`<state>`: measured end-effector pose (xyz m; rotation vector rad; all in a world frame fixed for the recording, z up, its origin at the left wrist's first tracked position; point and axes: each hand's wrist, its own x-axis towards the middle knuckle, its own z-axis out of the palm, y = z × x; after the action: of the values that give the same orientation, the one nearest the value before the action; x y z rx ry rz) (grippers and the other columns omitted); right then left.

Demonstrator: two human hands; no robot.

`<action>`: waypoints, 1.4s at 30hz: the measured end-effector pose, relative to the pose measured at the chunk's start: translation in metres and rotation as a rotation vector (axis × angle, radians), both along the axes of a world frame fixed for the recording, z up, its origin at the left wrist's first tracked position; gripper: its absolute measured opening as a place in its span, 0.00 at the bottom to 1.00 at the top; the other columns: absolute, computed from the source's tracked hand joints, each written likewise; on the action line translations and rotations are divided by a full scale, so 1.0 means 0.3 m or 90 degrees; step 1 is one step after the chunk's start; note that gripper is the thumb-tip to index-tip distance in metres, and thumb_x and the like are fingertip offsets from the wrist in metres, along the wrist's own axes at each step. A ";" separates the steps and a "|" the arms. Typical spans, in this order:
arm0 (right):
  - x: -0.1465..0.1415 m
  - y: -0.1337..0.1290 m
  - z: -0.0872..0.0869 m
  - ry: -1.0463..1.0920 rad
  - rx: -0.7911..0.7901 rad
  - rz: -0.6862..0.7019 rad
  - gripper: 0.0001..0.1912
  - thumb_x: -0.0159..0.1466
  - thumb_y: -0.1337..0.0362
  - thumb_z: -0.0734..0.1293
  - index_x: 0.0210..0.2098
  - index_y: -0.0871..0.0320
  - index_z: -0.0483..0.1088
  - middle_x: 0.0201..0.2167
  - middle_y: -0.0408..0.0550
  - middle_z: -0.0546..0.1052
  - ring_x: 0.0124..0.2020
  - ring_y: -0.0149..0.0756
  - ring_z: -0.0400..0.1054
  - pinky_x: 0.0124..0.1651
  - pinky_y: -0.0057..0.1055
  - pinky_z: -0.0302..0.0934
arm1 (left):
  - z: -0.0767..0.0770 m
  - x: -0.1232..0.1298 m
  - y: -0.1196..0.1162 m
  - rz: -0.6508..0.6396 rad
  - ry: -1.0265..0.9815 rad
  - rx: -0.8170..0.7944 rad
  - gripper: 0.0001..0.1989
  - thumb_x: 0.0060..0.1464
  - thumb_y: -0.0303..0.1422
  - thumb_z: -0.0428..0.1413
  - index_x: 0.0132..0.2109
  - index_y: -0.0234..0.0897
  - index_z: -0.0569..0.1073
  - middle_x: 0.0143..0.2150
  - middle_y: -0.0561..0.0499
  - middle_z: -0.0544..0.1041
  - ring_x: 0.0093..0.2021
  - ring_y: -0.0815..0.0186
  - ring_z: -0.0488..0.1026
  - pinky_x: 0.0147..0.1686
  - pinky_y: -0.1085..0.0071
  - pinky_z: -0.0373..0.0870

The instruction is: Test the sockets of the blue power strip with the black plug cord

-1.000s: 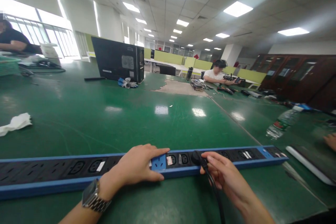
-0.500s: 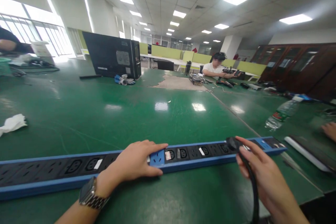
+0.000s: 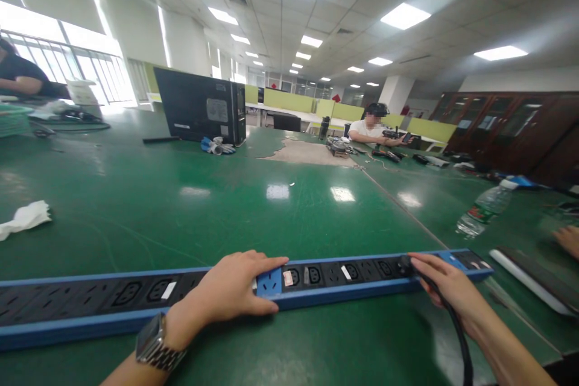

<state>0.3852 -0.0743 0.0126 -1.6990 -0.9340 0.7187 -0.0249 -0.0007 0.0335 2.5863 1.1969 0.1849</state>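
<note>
A long blue power strip with black sockets runs across the near part of the green table. My left hand, with a watch on its wrist, is wrapped over the strip just left of a blue socket block, thumb on the near side and fingers on the far side. Toward the strip's right end, my right hand grips a black power plug against a socket. Whether the plug is fully seated I cannot tell. Its thick black cord hangs down under my right hand to the bottom edge.
A clear water bottle and a dark, white-edged flat object lie at right. Behind stand a black computer case and gloves. A crumpled tissue lies left. One person sits opposite; another person's hand shows far right.
My right hand has moved slightly right and lowered the plug onto the strip's socket face. My left hand keeps its hold on the strip. The view has tilted up a little.
</note>
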 end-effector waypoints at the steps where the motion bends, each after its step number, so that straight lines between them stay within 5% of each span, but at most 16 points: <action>1: -0.006 0.000 -0.005 -0.020 -0.003 0.007 0.33 0.50 0.45 0.72 0.46 0.64 0.74 0.13 0.37 0.66 0.11 0.26 0.54 0.15 0.24 0.43 | 0.001 0.000 -0.001 -0.001 0.000 0.000 0.39 0.45 0.51 0.62 0.64 0.52 0.65 0.53 0.48 0.76 0.51 0.53 0.74 0.51 0.59 0.69; 8: 0.014 0.006 -0.014 -0.127 -0.004 0.048 0.32 0.50 0.44 0.72 0.43 0.64 0.76 0.16 0.42 0.72 0.15 0.33 0.64 0.20 0.31 0.56 | -0.001 -0.002 -0.002 0.004 -0.004 0.013 0.39 0.44 0.50 0.63 0.64 0.52 0.65 0.53 0.47 0.76 0.51 0.51 0.74 0.51 0.57 0.69; 19: 0.009 0.011 -0.062 -0.395 -0.036 0.033 0.22 0.57 0.46 0.67 0.41 0.55 0.74 0.23 0.45 0.76 0.21 0.39 0.69 0.30 0.36 0.62 | -0.001 -0.005 -0.005 -0.002 -0.019 0.007 0.40 0.43 0.51 0.63 0.63 0.51 0.66 0.52 0.47 0.77 0.50 0.52 0.74 0.51 0.56 0.69; 23: 0.041 0.009 0.095 -0.309 0.062 -0.063 0.22 0.54 0.48 0.70 0.39 0.59 0.74 0.21 0.47 0.74 0.22 0.38 0.68 0.29 0.35 0.61 | -0.002 -0.006 -0.002 -0.003 -0.010 0.008 0.40 0.44 0.53 0.62 0.64 0.52 0.65 0.53 0.48 0.76 0.51 0.51 0.74 0.51 0.57 0.69; 25: 0.088 0.003 0.217 -0.200 0.228 -0.270 0.25 0.58 0.49 0.68 0.47 0.62 0.71 0.22 0.47 0.72 0.19 0.33 0.65 0.26 0.34 0.59 | -0.006 -0.007 0.002 -0.002 -0.004 0.010 0.40 0.44 0.53 0.62 0.64 0.53 0.64 0.53 0.48 0.76 0.51 0.52 0.73 0.50 0.58 0.69; 26: 0.116 0.001 0.268 -0.179 0.286 -0.305 0.26 0.60 0.51 0.68 0.51 0.62 0.69 0.24 0.47 0.72 0.19 0.31 0.64 0.26 0.33 0.58 | -0.007 -0.007 0.004 -0.002 -0.002 0.011 0.40 0.45 0.53 0.61 0.65 0.54 0.64 0.54 0.49 0.76 0.51 0.52 0.73 0.50 0.59 0.69; 28: 0.175 0.001 0.324 -0.203 0.227 -0.276 0.22 0.60 0.56 0.69 0.49 0.63 0.70 0.22 0.48 0.73 0.17 0.30 0.62 0.24 0.32 0.53 | -0.010 -0.008 0.006 -0.006 -0.001 0.012 0.39 0.45 0.52 0.61 0.65 0.54 0.63 0.54 0.49 0.76 0.51 0.53 0.73 0.50 0.60 0.69; 30: 0.234 0.006 0.304 -0.287 0.047 -0.154 0.14 0.60 0.60 0.69 0.42 0.63 0.74 0.19 0.48 0.73 0.16 0.30 0.62 0.25 0.34 0.51 | -0.012 -0.008 0.007 -0.010 -0.005 0.013 0.39 0.46 0.51 0.61 0.65 0.54 0.63 0.53 0.49 0.76 0.50 0.54 0.73 0.50 0.61 0.69; 33: 0.320 0.015 0.182 -0.431 -0.129 -0.031 0.08 0.61 0.61 0.67 0.33 0.61 0.75 0.16 0.47 0.72 0.18 0.34 0.64 0.28 0.35 0.52 | -0.015 -0.010 0.007 -0.016 -0.009 0.016 0.39 0.46 0.52 0.61 0.65 0.54 0.63 0.52 0.49 0.76 0.50 0.54 0.74 0.50 0.61 0.69; 37: 0.413 0.022 0.042 -0.524 -0.164 -0.018 0.09 0.61 0.59 0.65 0.33 0.57 0.74 0.17 0.47 0.73 0.20 0.41 0.67 0.28 0.35 0.53 | -0.018 -0.008 0.009 -0.018 -0.010 0.016 0.39 0.46 0.52 0.61 0.65 0.54 0.63 0.52 0.49 0.76 0.50 0.54 0.74 0.50 0.60 0.69; 42: 0.429 0.014 0.029 -0.462 -0.171 0.033 0.15 0.61 0.51 0.62 0.38 0.56 0.71 0.19 0.47 0.75 0.17 0.39 0.66 0.24 0.33 0.52 | -0.017 -0.003 0.010 -0.009 -0.008 0.014 0.39 0.46 0.51 0.62 0.65 0.53 0.64 0.52 0.49 0.76 0.50 0.53 0.73 0.50 0.59 0.69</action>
<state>0.5137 -0.0701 0.0212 -2.2397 -1.4225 0.2480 -0.0259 0.0022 0.0284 2.6084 1.1777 0.2130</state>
